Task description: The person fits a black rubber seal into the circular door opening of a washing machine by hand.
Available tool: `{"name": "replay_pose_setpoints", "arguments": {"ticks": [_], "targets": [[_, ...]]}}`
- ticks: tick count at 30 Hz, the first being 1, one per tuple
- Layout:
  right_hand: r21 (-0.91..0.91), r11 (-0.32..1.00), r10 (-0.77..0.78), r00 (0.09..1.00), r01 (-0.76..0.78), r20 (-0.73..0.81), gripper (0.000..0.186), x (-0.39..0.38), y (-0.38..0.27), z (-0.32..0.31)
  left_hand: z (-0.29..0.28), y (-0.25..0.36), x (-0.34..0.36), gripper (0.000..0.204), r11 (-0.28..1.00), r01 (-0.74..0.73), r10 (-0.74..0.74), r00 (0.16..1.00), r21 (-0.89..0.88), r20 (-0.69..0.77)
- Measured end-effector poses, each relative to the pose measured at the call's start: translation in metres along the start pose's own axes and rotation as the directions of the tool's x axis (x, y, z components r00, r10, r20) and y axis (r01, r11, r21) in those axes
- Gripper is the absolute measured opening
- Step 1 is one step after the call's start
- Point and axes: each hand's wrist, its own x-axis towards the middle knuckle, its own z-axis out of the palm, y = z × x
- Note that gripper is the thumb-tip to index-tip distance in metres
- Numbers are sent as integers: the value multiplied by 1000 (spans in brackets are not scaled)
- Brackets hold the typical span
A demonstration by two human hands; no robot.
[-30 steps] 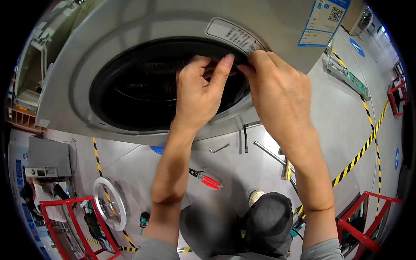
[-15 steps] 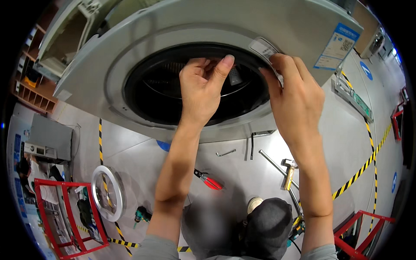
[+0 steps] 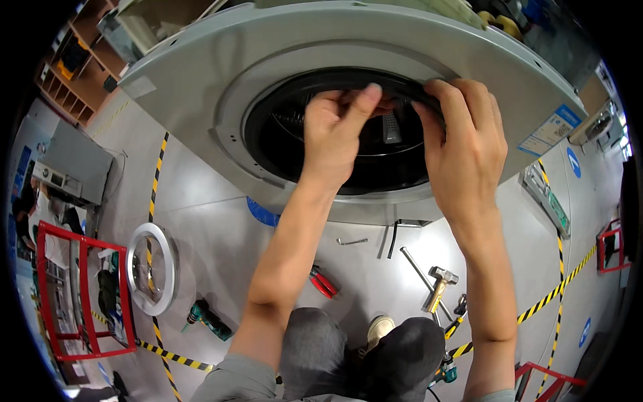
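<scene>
In front of me stands a washing machine with a grey front panel [image 3: 201, 87] and a round door opening without its door. A black rubber door gasket [image 3: 268, 161] lines the opening. My left hand [image 3: 333, 137] is closed on the gasket's upper lip, thumb on top and fingers curled inside, partly hidden. At the upper right of the rim, my right hand [image 3: 467, 144] pinches the gasket between thumb and fingers. Between the hands, a grey ribbed paddle [image 3: 391, 128] shows inside the dark drum.
On the floor lie a hammer [image 3: 439, 288], red-handled pliers [image 3: 323, 283], a power drill [image 3: 209, 320] and a small wrench [image 3: 351, 242]. The round washer door [image 3: 167, 271] is at left beside a red frame [image 3: 84, 295]. A green circuit board [image 3: 552, 208] lies at right.
The view has shifted, so the panel sits farther right in it. Both hands stay on the gasket's upper edge. The label seen beside my right hand no longer shows.
</scene>
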Motion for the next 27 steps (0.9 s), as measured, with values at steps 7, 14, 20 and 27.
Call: {"name": "replay_pose_setpoints", "arguments": {"ticks": [7, 14, 20, 27], "targets": [[77, 978, -194, 981, 191, 23, 21, 28, -25, 26, -29, 18, -8, 24, 971, 18, -56, 987, -240, -150], [87, 963, -262, 963, 256, 67, 15, 42, -46, 30, -40, 7, -7, 18, 882, -43, -1, 996, -469, -94], [107, 907, -418, 901, 408, 112, 16, 52, -67, 49, -53, 5, -12, 19, 802, -58, 8, 996, -595, -86], [158, 855, -517, 784, 494, 343, 20, 82, -74, 34, -65, -7, -8, 19, 729, -83, 65, 997, -679, -52]]}}
